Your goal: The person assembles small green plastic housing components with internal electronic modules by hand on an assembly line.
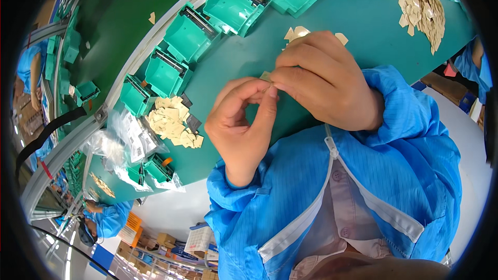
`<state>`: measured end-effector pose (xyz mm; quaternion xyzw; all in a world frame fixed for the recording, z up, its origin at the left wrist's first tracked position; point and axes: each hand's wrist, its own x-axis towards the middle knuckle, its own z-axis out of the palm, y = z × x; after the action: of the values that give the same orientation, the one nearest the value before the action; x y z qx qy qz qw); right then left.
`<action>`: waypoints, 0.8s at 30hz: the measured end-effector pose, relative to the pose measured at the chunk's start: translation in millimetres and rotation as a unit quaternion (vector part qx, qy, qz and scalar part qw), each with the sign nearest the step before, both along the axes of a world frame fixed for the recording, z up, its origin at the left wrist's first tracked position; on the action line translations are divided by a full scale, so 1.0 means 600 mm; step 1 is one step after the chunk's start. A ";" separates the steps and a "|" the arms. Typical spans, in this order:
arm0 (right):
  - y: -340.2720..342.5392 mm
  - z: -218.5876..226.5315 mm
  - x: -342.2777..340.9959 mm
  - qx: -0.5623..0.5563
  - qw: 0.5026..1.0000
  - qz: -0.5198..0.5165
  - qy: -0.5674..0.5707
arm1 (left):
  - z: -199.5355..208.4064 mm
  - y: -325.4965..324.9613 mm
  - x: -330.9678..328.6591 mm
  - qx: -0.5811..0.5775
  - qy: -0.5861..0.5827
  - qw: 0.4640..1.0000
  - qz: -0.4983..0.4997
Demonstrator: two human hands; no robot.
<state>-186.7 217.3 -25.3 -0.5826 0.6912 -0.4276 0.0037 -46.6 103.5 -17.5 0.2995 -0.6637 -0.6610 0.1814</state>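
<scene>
My left hand (241, 124) and my right hand (324, 80) meet over the green table, fingertips pinched together. Between them is a small cream-coloured flat piece (265, 76), mostly covered by the fingers. Just beyond my right hand lie a few loose cream pieces (298, 33), partly hidden by it. Left of my left hand is a pile of similar cream pieces (171, 119) with some dark flat pieces (193, 123) at its edge. A row of teal plastic housings (189, 36), each with a dark bar along one edge, runs along the table's far side.
A larger heap of cream pieces (423, 8) lies at the far right. Clear plastic bags (129, 135) and more teal parts (158, 168) are at the left. A metal rail (150, 31) borders the table (358, 10). Other people in blue (111, 218) work nearby.
</scene>
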 end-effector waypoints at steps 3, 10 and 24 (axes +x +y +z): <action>0.004 0.003 0.003 0.004 1.000 -0.001 0.005 | 0.005 -0.006 -0.002 -0.065 -0.001 0.997 -0.031; 0.001 -0.015 0.007 0.006 0.997 -0.005 -0.079 | 0.002 -0.014 -0.007 -0.106 -0.028 0.991 -0.070; 0.058 -0.030 -0.034 0.121 0.978 -0.036 -0.167 | -0.001 -0.015 0.007 0.214 0.030 0.976 0.007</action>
<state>-207.3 252.2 -43.3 -0.4729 0.7479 -0.4322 0.1740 -42.6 94.2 -17.8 0.3166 -0.4987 -0.7951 0.1374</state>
